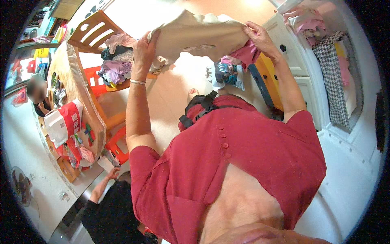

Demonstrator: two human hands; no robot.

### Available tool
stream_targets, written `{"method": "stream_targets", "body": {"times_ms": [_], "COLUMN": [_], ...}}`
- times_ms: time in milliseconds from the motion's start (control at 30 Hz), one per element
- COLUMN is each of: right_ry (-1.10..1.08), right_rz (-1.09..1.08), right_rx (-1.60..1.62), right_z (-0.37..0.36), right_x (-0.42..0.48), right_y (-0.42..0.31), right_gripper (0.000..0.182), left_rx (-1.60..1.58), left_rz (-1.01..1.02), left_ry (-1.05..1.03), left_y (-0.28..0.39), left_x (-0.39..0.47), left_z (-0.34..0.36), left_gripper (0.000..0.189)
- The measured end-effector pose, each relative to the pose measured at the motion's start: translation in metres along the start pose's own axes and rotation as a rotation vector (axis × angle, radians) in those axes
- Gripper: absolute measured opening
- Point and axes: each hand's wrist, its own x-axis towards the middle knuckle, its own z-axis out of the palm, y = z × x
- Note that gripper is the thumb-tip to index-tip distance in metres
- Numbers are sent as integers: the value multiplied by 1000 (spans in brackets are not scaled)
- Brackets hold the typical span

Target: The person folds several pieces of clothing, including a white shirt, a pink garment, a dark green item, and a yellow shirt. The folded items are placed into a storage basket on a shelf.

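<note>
Both my hands hold up a cream cloth garment (195,35), stretched out sideways at the top of the head view. My left hand (143,53) grips its left end, with a bracelet on the wrist. At its right end my right hand (260,39) pinches the edge. A pink piece of clothing (246,55) hangs just below my right hand; whether that hand holds it too, I cannot tell. Beyond my left wrist, a pile of mixed clothes (115,68) lies on a wooden chair (94,32). Below the cream garment is a bag of dark and blue clothes (227,73).
At left stands a covered table (97,125) with a red and white bag (65,120). One person (38,94) sits behind it; another in black (109,210) is at lower left. At right are white cabinets (300,61), pink clothes (307,23) and a houndstooth cloth (330,79).
</note>
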Motion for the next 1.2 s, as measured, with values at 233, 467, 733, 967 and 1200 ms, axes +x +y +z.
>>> {"method": "stream_targets", "body": {"times_ms": [233,467,733,967,1200], "right_ry": [204,285,337,447,730], "right_rz": [63,-144,22,104,170], "right_rx": [-48,-278,189,421,301], "right_z": [8,18,-3,-35,-43], "right_x": [-40,-60,-91,-123,-156], "right_y": [-51,-124,-154,-166,-166], "right_gripper": [26,29,25,28,36], "left_rx": [48,144,164,-268,-563], "left_rz": [338,546,758,605,519], "left_ry": [-129,-155,-338,-430,-558], "left_y": [24,19,42,39,85], "left_x": [24,96,152,212,225], "left_z": [-68,-111,-100,-42,24], "left_gripper": [25,30,38,30,30]}}
